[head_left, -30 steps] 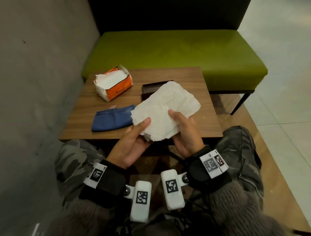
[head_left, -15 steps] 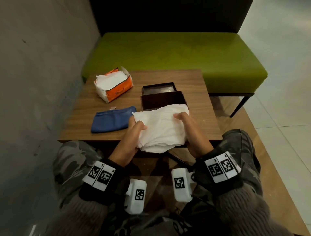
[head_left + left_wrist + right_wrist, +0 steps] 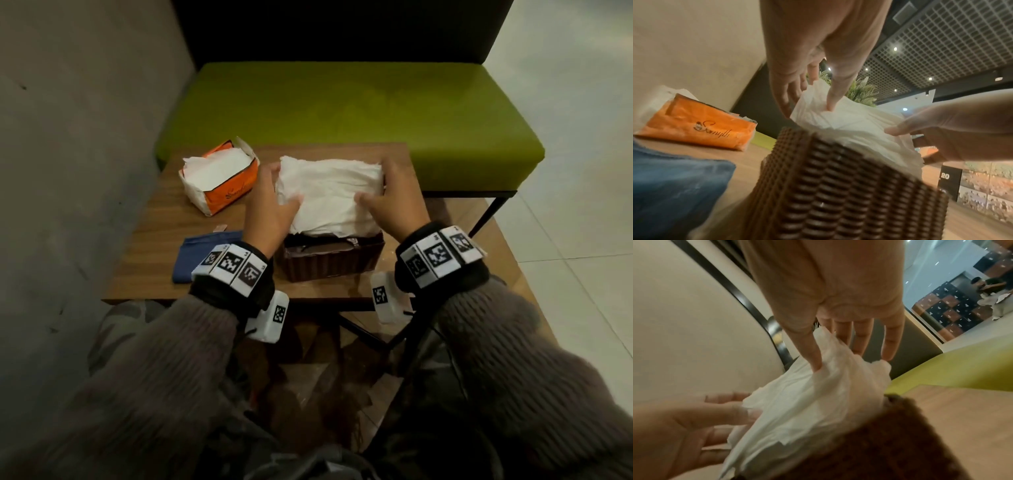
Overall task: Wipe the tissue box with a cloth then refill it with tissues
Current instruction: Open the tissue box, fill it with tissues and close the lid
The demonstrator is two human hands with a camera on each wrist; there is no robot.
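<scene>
A dark brown ribbed tissue box (image 3: 329,263) (image 3: 838,186) (image 3: 890,443) stands open near the front of the wooden table (image 3: 394,281). A thick stack of white tissues (image 3: 329,195) (image 3: 849,123) (image 3: 818,399) sits over its opening, the near edge dipping inside. My left hand (image 3: 274,192) (image 3: 807,97) pinches the stack's left end, thumb on top and fingers behind. My right hand (image 3: 390,192) (image 3: 838,345) pinches the right end the same way. The folded blue cloth (image 3: 202,253) (image 3: 674,186) lies left of the box.
An opened orange tissue pack (image 3: 219,181) (image 3: 701,128) lies at the table's back left. A small scrap (image 3: 221,228) lies by the cloth. A green bench (image 3: 342,113) runs behind the table, and a grey wall (image 3: 68,171) closes the left side.
Both hands carried the tissue stack from above my lap forward over the table and brought it down onto the open box, whose back part it now hides.
</scene>
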